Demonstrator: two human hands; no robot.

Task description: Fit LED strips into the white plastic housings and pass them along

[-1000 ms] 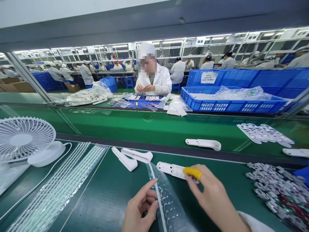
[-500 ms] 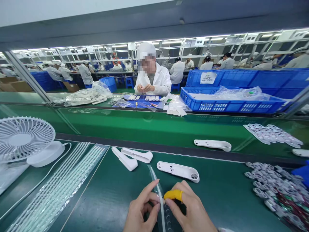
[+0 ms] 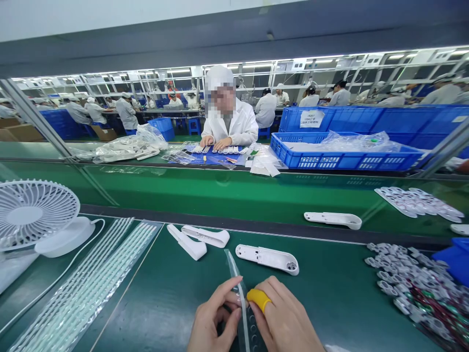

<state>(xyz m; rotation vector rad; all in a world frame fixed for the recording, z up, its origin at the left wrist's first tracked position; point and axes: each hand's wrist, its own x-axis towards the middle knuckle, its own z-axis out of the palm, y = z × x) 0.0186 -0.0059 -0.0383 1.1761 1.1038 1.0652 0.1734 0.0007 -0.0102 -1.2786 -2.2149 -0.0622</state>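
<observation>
A clear plastic strip with a white band [image 3: 245, 320] and a row of round shapes lies between my hands at the bottom centre. My left hand [image 3: 219, 318] pinches its left side between thumb and fingers. My right hand [image 3: 284, 318], with a yellow cover on one finger, is closed at the strip's right edge; its fingertips are partly hidden. Just beyond is a white elongated housing [image 3: 267, 258] with its hollow side up. Two more white housings [image 3: 188, 243] lie to its left, one beside the other.
At left are a white fan [image 3: 34, 215] and long strips in film [image 3: 91, 278]. Small wired parts [image 3: 414, 288] are heaped at right. Another housing [image 3: 332, 219] lies on the green belt [image 3: 205, 193]. Across it, a person sits near a blue crate [image 3: 344, 157].
The housing on the belt has moved right. My right hand has turned slightly, its fingers closer to the strip. The person opposite has lowered both hands to the parts. The view has shifted slightly.
</observation>
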